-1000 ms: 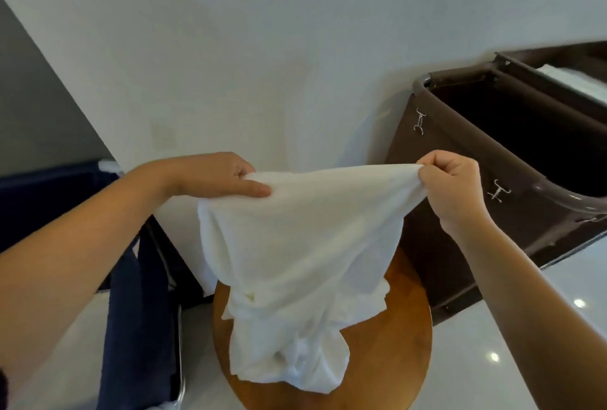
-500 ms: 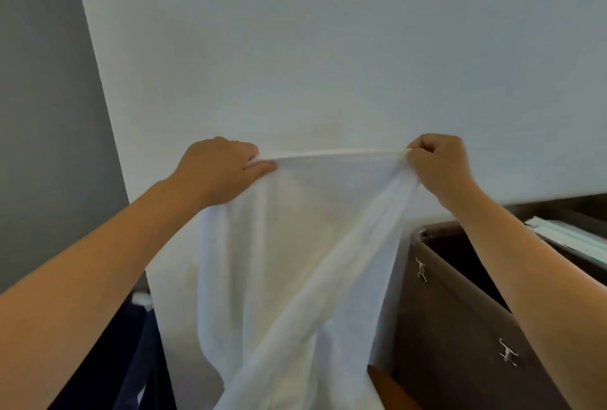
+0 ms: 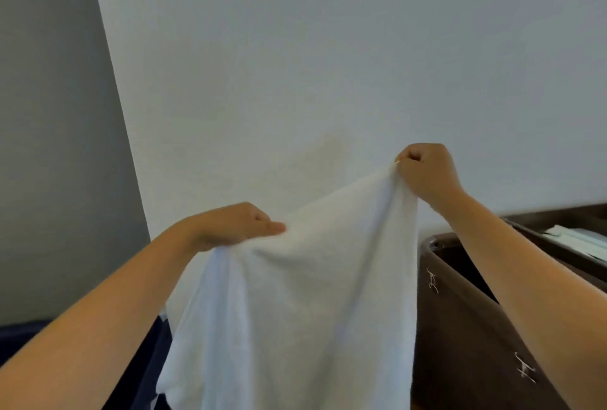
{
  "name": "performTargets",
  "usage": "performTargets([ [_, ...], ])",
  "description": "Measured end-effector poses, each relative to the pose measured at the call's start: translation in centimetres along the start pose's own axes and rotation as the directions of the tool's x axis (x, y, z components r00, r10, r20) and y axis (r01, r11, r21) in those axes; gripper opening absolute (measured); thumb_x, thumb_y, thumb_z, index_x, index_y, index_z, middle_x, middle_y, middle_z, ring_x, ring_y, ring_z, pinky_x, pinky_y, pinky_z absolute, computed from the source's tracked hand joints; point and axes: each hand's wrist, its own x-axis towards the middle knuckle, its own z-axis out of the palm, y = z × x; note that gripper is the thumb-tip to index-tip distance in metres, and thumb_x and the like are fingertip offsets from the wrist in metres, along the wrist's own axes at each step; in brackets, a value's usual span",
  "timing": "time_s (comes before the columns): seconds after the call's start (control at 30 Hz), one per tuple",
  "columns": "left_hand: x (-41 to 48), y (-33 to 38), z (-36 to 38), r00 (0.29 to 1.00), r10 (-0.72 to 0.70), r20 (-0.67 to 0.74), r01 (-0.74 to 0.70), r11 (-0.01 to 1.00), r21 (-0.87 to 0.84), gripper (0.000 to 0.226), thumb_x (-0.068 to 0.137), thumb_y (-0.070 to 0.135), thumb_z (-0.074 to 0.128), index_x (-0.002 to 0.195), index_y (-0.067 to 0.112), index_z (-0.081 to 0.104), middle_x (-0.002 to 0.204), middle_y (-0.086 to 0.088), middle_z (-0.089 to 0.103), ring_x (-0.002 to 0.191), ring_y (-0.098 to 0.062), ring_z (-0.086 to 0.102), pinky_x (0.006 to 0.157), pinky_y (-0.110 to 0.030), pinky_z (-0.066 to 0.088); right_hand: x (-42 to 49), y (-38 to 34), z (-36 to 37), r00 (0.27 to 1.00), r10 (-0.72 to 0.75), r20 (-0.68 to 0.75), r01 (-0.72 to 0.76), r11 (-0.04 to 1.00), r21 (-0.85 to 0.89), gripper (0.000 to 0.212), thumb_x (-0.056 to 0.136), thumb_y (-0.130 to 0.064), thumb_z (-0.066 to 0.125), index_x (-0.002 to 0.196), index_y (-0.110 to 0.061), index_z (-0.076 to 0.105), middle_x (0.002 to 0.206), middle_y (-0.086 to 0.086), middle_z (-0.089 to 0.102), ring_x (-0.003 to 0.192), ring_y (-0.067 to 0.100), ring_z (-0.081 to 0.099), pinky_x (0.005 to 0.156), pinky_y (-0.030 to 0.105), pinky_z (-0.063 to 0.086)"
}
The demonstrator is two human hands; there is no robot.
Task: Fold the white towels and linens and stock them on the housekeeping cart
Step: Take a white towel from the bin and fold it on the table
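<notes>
A white towel [image 3: 295, 311] hangs in the air in front of a pale wall, spread between both hands, and runs out of view at the bottom. My right hand [image 3: 427, 176] grips its upper right corner in a closed fist, held high. Lower down, my left hand [image 3: 236, 225] pinches the top edge at the left, thumb pointing right. The dark brown housekeeping cart [image 3: 466, 327] stands at the lower right, its open bin just right of the towel. Folded white linen [image 3: 578, 238] lies on the cart's far side.
A dark navy fabric bag or hamper [image 3: 144, 363] sits at the lower left, partly behind my left forearm. The pale wall [image 3: 328, 64] is close behind the towel, with a grey wall section [image 3: 49, 146] to its left.
The towel has been lifted off the round wooden table, which is now out of view. My right hand has risen above my left, so the top edge now slants.
</notes>
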Motion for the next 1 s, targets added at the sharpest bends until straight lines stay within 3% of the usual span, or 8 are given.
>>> performTargets([
  [0.1,1.0,-3.9,4.2,0.986,-0.097,0.136,0.118,0.981,-0.154,0.062,0.079,0.064,0.061,0.098,0.006,0.071,0.097,-0.007,0.072,0.089,-0.02,0.068,0.089,-0.037,0.052,-2.0,2.6,1.6,0.995,0.04,0.091,-0.036,0.998,-0.054,0.03,0.077,0.004,0.043,0.058,-0.013,0.06,0.067,-0.009,0.059,0.062,0.011,0.05,0.054,0.022,0.036],
  [0.23,1.5,-7.7,11.1,0.954,-0.186,0.236,0.253,0.921,-0.297,0.041,0.091,0.049,0.053,0.103,0.013,0.068,0.102,-0.004,0.071,0.093,-0.018,0.068,0.086,-0.031,0.054,-5.2,5.9,3.3,0.974,0.114,0.194,-0.098,0.991,-0.09,0.025,0.08,0.004,0.041,0.073,0.001,0.065,0.07,-0.007,0.06,0.064,0.012,0.051,0.056,0.023,0.04],
  [0.4,1.3,-11.3,20.0,0.911,-0.191,0.366,0.333,0.863,-0.38,0.03,0.098,0.027,0.047,0.122,0.014,0.06,0.122,-0.004,0.064,0.111,-0.019,0.061,0.099,-0.03,0.045,-9.1,8.9,4.7,0.883,0.175,0.436,-0.123,0.982,-0.145,0.031,0.081,0.007,0.041,0.063,-0.01,0.06,0.065,-0.003,0.056,0.061,0.012,0.049,0.055,0.022,0.039],
  [0.53,0.7,-11.7,24.2,0.878,-0.239,0.414,0.416,0.809,-0.414,0.02,0.098,0.024,0.046,0.108,0.017,0.061,0.109,-0.003,0.065,0.091,-0.012,0.061,0.085,-0.021,0.047,-10.4,10.4,4.9,0.824,0.183,0.536,-0.106,0.979,-0.171,0.035,0.079,0.009,0.038,0.056,-0.013,0.053,0.058,-0.002,0.05,0.057,0.012,0.043,0.051,0.021,0.033],
  [0.67,1.1,-11.3,25.9,0.88,-0.226,0.418,0.431,0.75,-0.501,0.017,0.092,0.03,0.053,0.101,0.019,0.062,0.109,-0.003,0.062,0.092,-0.014,0.058,0.091,-0.027,0.044,-10.8,11.2,4.5,0.807,0.188,0.56,-0.118,0.98,-0.159,0.036,0.081,0.01,0.038,0.057,-0.013,0.053,0.058,-0.002,0.048,0.053,0.008,0.04,0.049,0.017,0.031],
  [0.77,2.4,-8.9,26.9,0.889,-0.141,0.436,0.369,0.785,-0.498,0.057,0.069,0.047,0.067,0.117,0.015,0.063,0.116,0.002,0.064,0.105,-0.014,0.06,0.098,-0.029,0.045,-11.4,11.4,4.8,0.758,0.177,0.627,-0.092,0.982,-0.167,0.036,0.081,0.011,0.038,0.056,-0.013,0.051,0.058,-0.003,0.046,0.053,0.007,0.039,0.045,0.012,0.03],
  [0.83,3.2,-8.1,27.8,0.88,-0.131,0.456,0.368,0.796,-0.481,0.067,0.063,0.052,0.07,0.121,0.02,0.062,0.118,0.004,0.066,0.109,-0.015,0.062,0.1,-0.035,0.046,-11.7,11.5,4.8,0.744,0.161,0.648,-0.076,0.985,-0.158,0.037,0.08,0.012,0.038,0.055,-0.013,0.049,0.056,-0.003,0.045,0.052,0.008,0.038,0.042,0.009,0.028],
  [1.0,2.3,-10.3,28.9,0.943,-0.203,0.266,0.308,0.835,-0.455,0.03,0.087,0.047,0.06,0.091,0.017,0.063,0.083,0.007,0.055,0.073,-0.01,0.051,0.069,-0.024,0.04,-11.1,13.7,3.5,0.813,0.192,0.55,-0.151,0.981,-0.119,0.036,0.081,0.01,0.041,0.055,-0.012,0.051,0.053,-0.004,0.044,0.052,0.009,0.038,0.049,0.016,0.033],
])
